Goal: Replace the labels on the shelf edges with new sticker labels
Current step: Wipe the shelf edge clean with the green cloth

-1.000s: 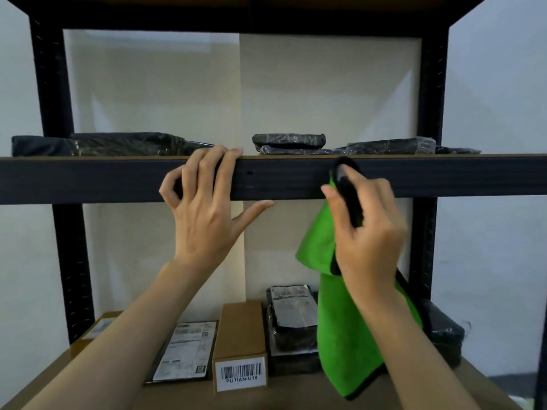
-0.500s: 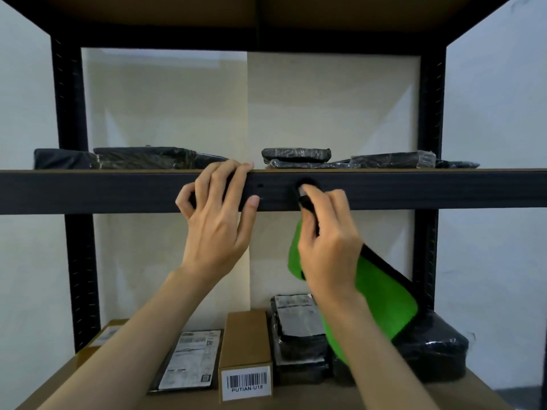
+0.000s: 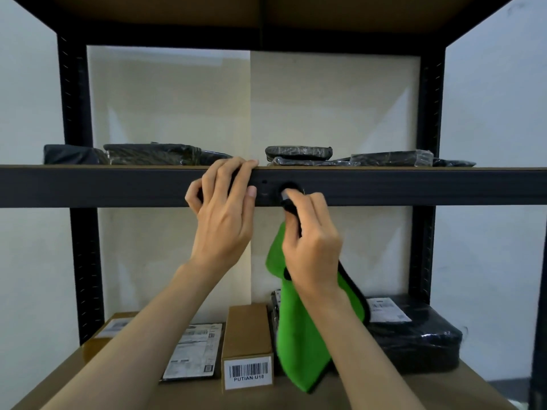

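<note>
A dark shelf edge runs across the view at mid height; no label shows on it. My left hand rests on that edge left of centre, fingers hooked over its top and thumb pressed on its front face. My right hand is shut on a green cloth with black trim. It pushes a bunched black-edged corner of the cloth against the edge front, just right of the left hand. The rest of the cloth hangs down below the hand.
Black wrapped parcels lie on the upper shelf. On the lower shelf stand a barcode box marked PUTIAN-U18, a flat labelled package, another carton and a black parcel. Black uprights frame both sides.
My right hand with the cloth has slid left along the shelf edge, toward the left hand. My left thumb has folded in against the edge.
</note>
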Tool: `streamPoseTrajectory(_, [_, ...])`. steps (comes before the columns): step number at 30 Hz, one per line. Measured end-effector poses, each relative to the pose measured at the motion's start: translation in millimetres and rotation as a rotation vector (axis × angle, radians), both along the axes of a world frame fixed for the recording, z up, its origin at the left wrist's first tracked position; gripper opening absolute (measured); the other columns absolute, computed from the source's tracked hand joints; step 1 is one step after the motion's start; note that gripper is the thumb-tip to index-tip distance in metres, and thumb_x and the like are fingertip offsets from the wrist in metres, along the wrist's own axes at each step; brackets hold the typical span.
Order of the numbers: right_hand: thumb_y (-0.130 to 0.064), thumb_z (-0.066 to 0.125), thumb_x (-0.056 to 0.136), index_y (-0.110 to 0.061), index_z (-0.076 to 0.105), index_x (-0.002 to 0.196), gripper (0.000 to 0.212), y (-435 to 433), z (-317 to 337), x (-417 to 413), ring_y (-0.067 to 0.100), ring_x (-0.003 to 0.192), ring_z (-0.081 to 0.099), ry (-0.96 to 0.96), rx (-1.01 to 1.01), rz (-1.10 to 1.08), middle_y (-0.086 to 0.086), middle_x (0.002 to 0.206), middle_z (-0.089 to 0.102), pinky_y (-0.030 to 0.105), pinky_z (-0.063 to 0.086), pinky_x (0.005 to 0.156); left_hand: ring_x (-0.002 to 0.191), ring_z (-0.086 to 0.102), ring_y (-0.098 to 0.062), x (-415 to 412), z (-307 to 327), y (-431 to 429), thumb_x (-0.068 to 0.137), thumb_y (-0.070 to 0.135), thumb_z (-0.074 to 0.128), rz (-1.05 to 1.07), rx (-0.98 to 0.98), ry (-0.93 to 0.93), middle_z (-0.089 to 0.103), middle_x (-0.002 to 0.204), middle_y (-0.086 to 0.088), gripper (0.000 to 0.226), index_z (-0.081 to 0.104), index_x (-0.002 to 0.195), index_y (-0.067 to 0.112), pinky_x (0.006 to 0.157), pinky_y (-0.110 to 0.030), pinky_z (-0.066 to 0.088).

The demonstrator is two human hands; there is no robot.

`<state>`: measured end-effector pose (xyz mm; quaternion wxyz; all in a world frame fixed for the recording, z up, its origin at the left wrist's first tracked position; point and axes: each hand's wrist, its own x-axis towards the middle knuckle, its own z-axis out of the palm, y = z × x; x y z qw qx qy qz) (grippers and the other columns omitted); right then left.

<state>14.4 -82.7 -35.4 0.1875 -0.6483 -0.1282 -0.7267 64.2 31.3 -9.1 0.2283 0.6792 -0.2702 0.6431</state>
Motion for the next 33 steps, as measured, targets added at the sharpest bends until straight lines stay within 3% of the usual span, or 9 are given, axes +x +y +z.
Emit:
streamPoseTrajectory(4, [0.003,0.054,0.085,-0.002,0.067,0.103,0.023,-25,-7,-10,0.020,0.074,0.059,0.028,-0.126,-0.066,0.008,0.085,0.061,0.019,0.045,0.069,0.126,0.034,-0.018,-1,-1,-2,0.099,0.023,0.032,-0.010,-0.016,-0.008,0.052,0.130,-0.006,0.040,0.053,0.130,0.011,0.095,-0.038,0.019])
streamPoseTrajectory(8, [0.008,0.060,0.082,0.000,0.066,0.102,0.023,-28,-1,-8,0.021,0.065,0.057,-0.028,0.044,-0.074,0.010,0.081,0.058,0.029,0.049,0.057,0.127,0.035,-0.019,1,-2,-3,0.098,0.022,0.034,-0.004,-0.019,-0.021,0.053,0.129,-0.006,0.039,0.053,0.130,0.010,0.096,-0.037,0.019])
streamPoseTrajectory(13, [0.006,0.060,0.084,0.002,0.065,0.101,0.018,-8,9,-2,0.022,0.065,0.059,-0.064,0.104,-0.026,0.012,0.081,0.059,0.025,0.048,0.058,0.126,0.036,-0.018,2,-1,-4,0.098,0.020,0.033,-0.029,-0.045,-0.025,0.053,0.128,-0.004,0.038,0.054,0.129,0.011,0.096,-0.036,0.019])
streamPoseTrajectory(16, [0.008,0.060,0.082,0.001,0.065,0.101,0.021,-2,7,-3,0.024,0.070,0.061,-0.034,0.032,-0.011,0.012,0.083,0.059,0.031,0.053,0.062,0.126,0.036,-0.017,4,-1,-5,0.099,0.018,0.033,-0.053,-0.065,-0.033,0.054,0.127,-0.003,0.037,0.055,0.128,0.012,0.096,-0.035,0.019])
streamPoseTrajectory(21, [0.003,0.058,0.085,0.001,0.066,0.103,0.019,-7,2,-5,0.024,0.075,0.061,0.030,-0.109,-0.023,0.011,0.085,0.062,0.028,0.051,0.068,0.125,0.039,-0.016,6,-1,-8,0.100,0.018,0.034,-0.062,-0.114,-0.055,0.056,0.126,-0.002,0.034,0.057,0.125,0.013,0.095,-0.036,0.021])
streamPoseTrajectory(28, [0.004,0.053,0.085,0.001,0.066,0.099,0.019,-32,1,-16,0.024,0.070,0.058,0.113,-0.320,-0.048,0.010,0.082,0.060,0.028,0.048,0.065,0.124,0.041,-0.018,-1,-1,-20,0.100,0.015,0.039,-0.066,-0.208,-0.047,0.058,0.122,-0.004,0.029,0.059,0.121,0.011,0.098,-0.037,0.023])
streamPoseTrajectory(33, [0.002,0.063,0.084,-0.002,0.066,0.101,0.018,-53,-2,-25,0.013,0.068,0.056,-0.004,-0.060,0.063,0.008,0.084,0.061,0.014,0.044,0.062,0.123,0.041,-0.017,-1,-2,-20,0.099,0.018,0.039,-0.056,-0.203,-0.046,0.058,0.122,-0.004,0.031,0.061,0.119,0.011,0.097,-0.039,0.024])
